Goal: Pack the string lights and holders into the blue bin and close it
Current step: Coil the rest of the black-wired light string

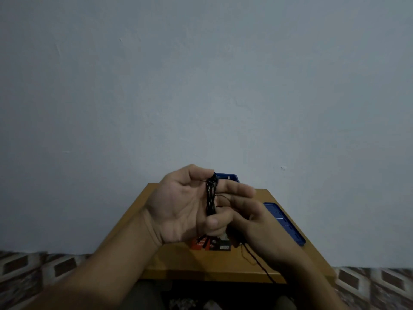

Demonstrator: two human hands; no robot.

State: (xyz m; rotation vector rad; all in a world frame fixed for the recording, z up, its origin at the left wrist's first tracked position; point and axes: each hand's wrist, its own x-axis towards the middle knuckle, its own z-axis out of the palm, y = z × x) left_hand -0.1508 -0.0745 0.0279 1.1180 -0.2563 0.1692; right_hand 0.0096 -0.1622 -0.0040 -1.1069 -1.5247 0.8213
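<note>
My left hand (pixel 178 204) is raised palm-up over the table, with a black coil of string lights (pixel 211 195) wound around its fingers. My right hand (pixel 252 220) is just to the right, pinching the loose black wire (pixel 257 262), which trails down over the table's front edge. The blue bin (pixel 228 176) peeks out behind my fingers at the far edge of the table. Its blue lid (pixel 285 222) lies flat on the right side. A red and black package (pixel 211 243) lies under my hands; its contents cannot be made out.
The small wooden table (pixel 178 262) stands against a plain grey wall (pixel 201 86). Patterned floor tiles (pixel 33 269) show on both sides of the table.
</note>
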